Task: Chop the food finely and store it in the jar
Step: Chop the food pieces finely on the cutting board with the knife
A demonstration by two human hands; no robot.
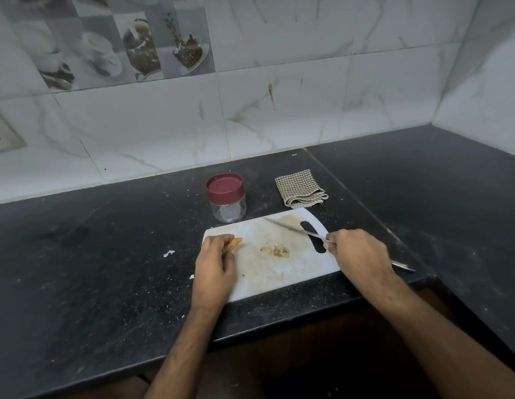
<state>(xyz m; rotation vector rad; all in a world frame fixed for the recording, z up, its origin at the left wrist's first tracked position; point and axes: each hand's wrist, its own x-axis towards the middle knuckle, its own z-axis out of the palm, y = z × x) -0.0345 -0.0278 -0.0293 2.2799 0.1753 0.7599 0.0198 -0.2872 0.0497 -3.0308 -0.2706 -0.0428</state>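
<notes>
Holding a stub of yellowish food (232, 244), the left hand (215, 262) rests on the left end of the white cutting board (267, 279), its fingers curled round the piece so only the tip pokes out toward the middle. Which vegetable or root it is I cannot tell; it looks pale orange-tan and small. To its right, near the board's centre, lies a short row of chopped bits (276, 251), coarse and uneven, well apart from the stub. Beyond the board's far edge stands the clear jar (226, 201) with its maroon lid (224, 184) on; it looks empty. Right of that, a folded checked cloth (300, 189) lies beside the board's far right corner. The right hand (357, 253) grips the handle of a knife (296, 230) at the board's right end, the blade angled up and away over the handle slot, apart from the food.

Risks, as I judge them: the stub is short, so fingertips sit close to any cut and could be nicked if the blade drops near them. The pieces are small and light, so sweeping them may scatter some onto the dark counter (106, 269). The jar's lid is on, and opening it while holding the knife invites a slip.
</notes>
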